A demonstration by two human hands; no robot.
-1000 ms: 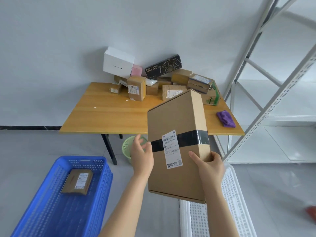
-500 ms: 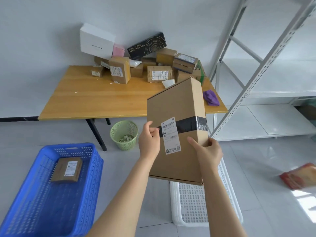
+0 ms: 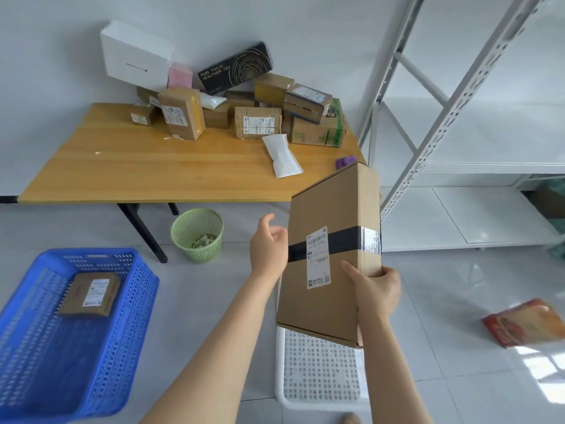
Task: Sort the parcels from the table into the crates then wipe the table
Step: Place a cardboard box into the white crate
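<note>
A long cardboard parcel (image 3: pixel 330 215) with a black tape band and a white label hangs upright over the white crate (image 3: pixel 318 371) on the floor. My right hand (image 3: pixel 374 286) grips its lower right edge. My left hand (image 3: pixel 267 249) sits at the parcel's left edge with fingers loosely curled, barely touching it. The blue crate (image 3: pixel 101 341) at lower left holds one small labelled parcel (image 3: pixel 90 293). A pile of parcels (image 3: pixel 256 120) lies at the back of the wooden table (image 3: pixel 146 172), with a white padded bag (image 3: pixel 281 156) in front. A purple cloth (image 3: pixel 345 162) peeks out behind the held parcel.
A green wastebasket (image 3: pixel 197 235) stands under the table beside its black leg (image 3: pixel 142 232). White metal shelving (image 3: pixel 458 123) fills the right side. A red and orange packet (image 3: pixel 526 327) lies on the floor at right.
The view has moved closer and the held parcel has shifted right and lower over the white crate. My left hand has loosened from the parcel's left edge.
</note>
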